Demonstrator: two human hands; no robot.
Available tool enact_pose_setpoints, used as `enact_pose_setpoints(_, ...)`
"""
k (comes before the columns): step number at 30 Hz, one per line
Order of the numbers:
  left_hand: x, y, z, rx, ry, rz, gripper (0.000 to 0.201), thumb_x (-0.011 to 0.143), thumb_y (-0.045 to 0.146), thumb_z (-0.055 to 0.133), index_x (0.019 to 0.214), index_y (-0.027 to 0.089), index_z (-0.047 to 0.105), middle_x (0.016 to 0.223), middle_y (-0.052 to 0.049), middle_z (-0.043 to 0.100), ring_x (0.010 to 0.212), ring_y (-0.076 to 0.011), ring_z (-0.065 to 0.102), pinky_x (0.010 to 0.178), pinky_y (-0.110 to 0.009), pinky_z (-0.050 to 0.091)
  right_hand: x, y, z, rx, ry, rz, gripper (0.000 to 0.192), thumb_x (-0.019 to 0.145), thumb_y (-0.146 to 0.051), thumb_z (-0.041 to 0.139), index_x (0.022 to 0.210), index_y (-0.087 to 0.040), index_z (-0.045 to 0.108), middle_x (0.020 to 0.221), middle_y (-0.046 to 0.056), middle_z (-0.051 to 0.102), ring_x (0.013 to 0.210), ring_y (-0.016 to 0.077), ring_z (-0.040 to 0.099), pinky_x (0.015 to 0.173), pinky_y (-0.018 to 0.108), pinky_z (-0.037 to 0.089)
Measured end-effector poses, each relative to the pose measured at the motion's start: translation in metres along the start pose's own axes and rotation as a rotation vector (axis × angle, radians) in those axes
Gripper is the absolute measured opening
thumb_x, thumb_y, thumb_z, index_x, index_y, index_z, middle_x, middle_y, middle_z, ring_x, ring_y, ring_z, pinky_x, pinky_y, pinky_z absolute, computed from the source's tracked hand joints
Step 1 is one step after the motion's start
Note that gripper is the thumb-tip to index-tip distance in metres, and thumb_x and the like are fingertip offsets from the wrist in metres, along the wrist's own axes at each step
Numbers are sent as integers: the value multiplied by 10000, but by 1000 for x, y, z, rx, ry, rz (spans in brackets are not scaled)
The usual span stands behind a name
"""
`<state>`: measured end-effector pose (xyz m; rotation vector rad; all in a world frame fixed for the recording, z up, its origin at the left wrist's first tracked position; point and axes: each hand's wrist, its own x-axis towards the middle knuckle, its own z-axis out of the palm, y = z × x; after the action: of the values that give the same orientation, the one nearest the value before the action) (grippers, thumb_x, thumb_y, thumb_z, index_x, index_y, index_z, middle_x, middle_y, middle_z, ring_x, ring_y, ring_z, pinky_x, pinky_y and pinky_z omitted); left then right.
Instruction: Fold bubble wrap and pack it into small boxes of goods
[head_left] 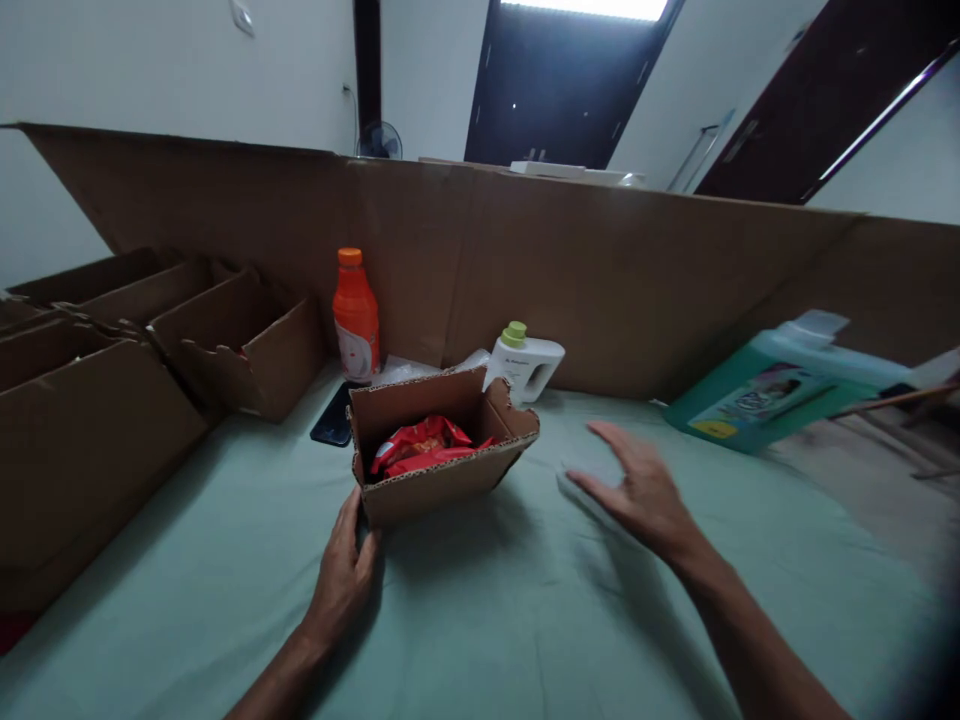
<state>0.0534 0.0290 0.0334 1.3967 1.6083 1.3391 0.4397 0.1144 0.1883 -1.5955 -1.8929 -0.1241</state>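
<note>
My left grip (pixel 349 562) touches the near left corner of the tilted box (pixel 439 493) over the green cloth (pixel 480 620); whether it pinches, I can't tell. My right grip (pixel 641 490) is spread, apart. I'd call this positioning; next, probably steady the right end.

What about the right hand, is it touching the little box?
No, the right hand is open and apart from the little box.

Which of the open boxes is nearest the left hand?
The cardboard box holding red packaging, just in front of the white bottle: the left hand is at its near left corner. The other boxes stand grouped farther left.
</note>
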Motion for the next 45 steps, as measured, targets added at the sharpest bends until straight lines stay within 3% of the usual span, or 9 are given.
enact_pose_setpoints(3, 3, 8, 0, 14, -21, 10, 536, 919, 348, 523, 1413, 146, 480, 1414, -176, 559, 1371, -305, 479, 1161, -491, 342, -5, -34, 41, 365, -306, 27, 673, 711, -504, 711, 1299, -203, 583, 1362, 143, 619, 1228, 342, 577, 1028, 501, 442)
enact_pose_setpoints(6, 6, 19, -4, 26, -12, 32, 547, 876, 289, 538, 1402, 147, 490, 1398, -168, 577, 1333, -304, 511, 1147, -486, 359, -5, -66, 80, 569, -473, 60, 579, 690, -446, 667, 1194, -167, 615, 1172, 122, 718, 1030, 284, 677, 870, 407, 543)
enact_pose_setpoints(9, 6, 30, -15, 82, -71, 63, 538, 809, 223, 557, 1344, 171, 542, 1261, -134, 666, 1225, -299, 592, 1092, -466, 424, -26, -78, 93, 552, -446, 96, 388, 733, -429, 575, 1011, -165, 633, 922, 99, 743, 760, 240, 686, 683, 356, 547)
enact_pose_setpoints(15, 7, 44, -24, 150, -218, 76, 466, 804, 240, 530, 1261, 162, 578, 1078, -121, 715, 1030, -305, 673, 924, -442, 529, -94, -68, 66, 438, -329, 191, 237, 744, -407, 541, 871, -214, 595, 738, 54, 693, 645, 232, 641, 610, 347, 493)
enact_pose_setpoints(23, 66, 52, 6, 141, -259, 80, 585, 797, 189, 533, 1380, 155, 505, 1169, -118, 704, 1101, -294, 653, 988, -448, 493, -60, -70, 85, 373, -234, 200, 329, 790, -341, 526, 1053, -163, 613, 890, 89, 723, 712, 220, 649, 666, 339, 523)
enact_pose_setpoints(28, 32, 33, -6, 157, -264, 7, 753, 841, 318, 582, 1527, 129, 337, 1388, -199, 601, 1287, -344, 575, 1073, -526, 438, -80, -51, 60, 338, -141, 132, 448, 833, -371, 561, 1235, -181, 619, 1315, 153, 639, 1183, 307, 601, 992, 467, 474)
enact_pose_setpoints(32, -25, 7, -27, 218, -253, 91, 686, 870, 362, 568, 1498, 128, 423, 1518, -213, 481, 1416, -343, 457, 1164, -545, 360, -94, -12, 35, 205, -75, 166, 429, 725, -308, 675, 1146, -232, 702, 1419, 131, 587, 1335, 375, 470, 1102, 563, 327)
enact_pose_setpoints(38, -74, 10, -45, 214, -230, 163, 456, 900, 397, 555, 1302, 208, 658, 1447, -159, 575, 1356, -342, 531, 1100, -551, 461, -83, 16, 5, 315, 40, 376, 284, 810, -480, 600, 832, -211, 688, 955, 118, 734, 975, 329, 641, 937, 515, 461)
enact_pose_setpoints(45, -93, 57, -27, -206, -410, -118, 636, 837, 498, 676, 1395, 212, 572, 1429, -174, 582, 1265, -331, 599, 1064, -512, 490, -122, -58, -40, 824, -69, 490, 416, 826, -627, 634, 855, -214, 675, 793, 43, 703, 677, 196, 618, 652, 324, 525)
